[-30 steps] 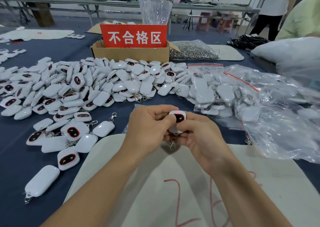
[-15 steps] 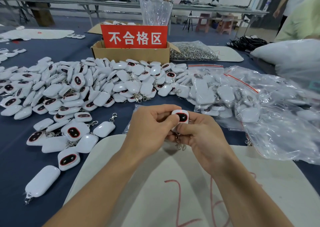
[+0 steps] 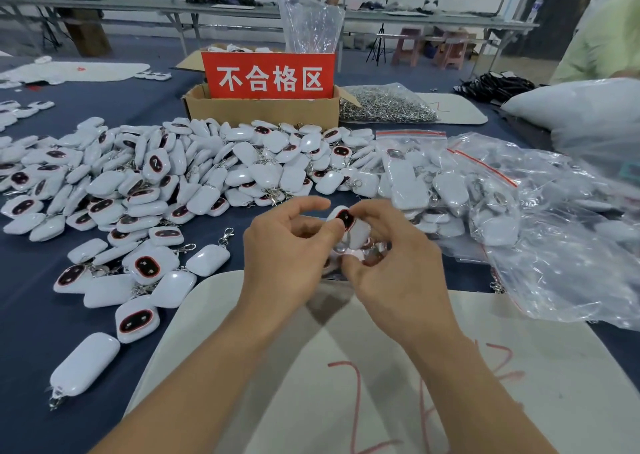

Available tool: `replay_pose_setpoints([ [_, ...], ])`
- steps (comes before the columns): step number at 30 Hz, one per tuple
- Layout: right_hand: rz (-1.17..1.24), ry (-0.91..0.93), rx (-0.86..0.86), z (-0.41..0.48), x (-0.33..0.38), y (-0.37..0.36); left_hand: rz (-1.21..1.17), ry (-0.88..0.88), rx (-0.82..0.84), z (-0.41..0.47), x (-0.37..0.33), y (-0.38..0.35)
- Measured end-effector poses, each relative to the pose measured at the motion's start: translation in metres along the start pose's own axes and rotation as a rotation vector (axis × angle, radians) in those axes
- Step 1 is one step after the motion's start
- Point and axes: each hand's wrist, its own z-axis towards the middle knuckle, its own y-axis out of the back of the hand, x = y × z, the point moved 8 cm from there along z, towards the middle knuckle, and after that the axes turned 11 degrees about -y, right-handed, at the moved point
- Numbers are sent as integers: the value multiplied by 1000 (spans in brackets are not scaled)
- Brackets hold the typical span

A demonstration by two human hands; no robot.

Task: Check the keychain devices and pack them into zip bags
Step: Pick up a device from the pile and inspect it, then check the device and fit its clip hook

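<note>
Centrally, above the far edge of a white mat (image 3: 242,367) bearing red handwritten marks, both grips meet on one keychain device (image 3: 347,221), held off the tabletop (image 3: 31,318) with its dark, red-rimmed face turned toward the camera. The right grip (image 3: 398,266) is clamped on the device, forefinger curled over its top. The left grip (image 3: 287,249) closes on it from the other side, thumb tip against its near edge and forefinger lifted clear. A glossy, transparent film (image 3: 346,251) shows between the two palms just under the device; it is too blurred to identify.

Left of and beyond the grips, a loose heap of white devices (image 3: 180,180) with metal clasps covers the blue cloth. To the right lie filled zip bags (image 3: 412,176) with red seals, partly overlapped by a large clear plastic bag (image 3: 571,253). Behind the heap stands a cardboard box (image 3: 263,112) fronted by a red sign (image 3: 268,77), and beside it a bag of metal clasps (image 3: 384,107).
</note>
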Motion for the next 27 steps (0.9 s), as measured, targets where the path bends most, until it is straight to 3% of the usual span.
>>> replay_pose_setpoints([
  [4,72,-64,14,6,-5,0,-96,3,89,1,-2,-7],
  [8,297,-250,83,13,-21,1,156,-79,173,-2,-6,-11],
  [14,418,-297,189,12,-21,-6,-6,-50,204,-5,-6,-18],
  [16,385,-322,111,14,-26,1,111,-106,193,-6,-5,-18],
  [22,64,-332,-402,11,-41,59,513,-232,265,-17,-8,-33],
  [27,-100,-341,-311,17,-45,50,830,-308,323,-25,-16,-60],
])
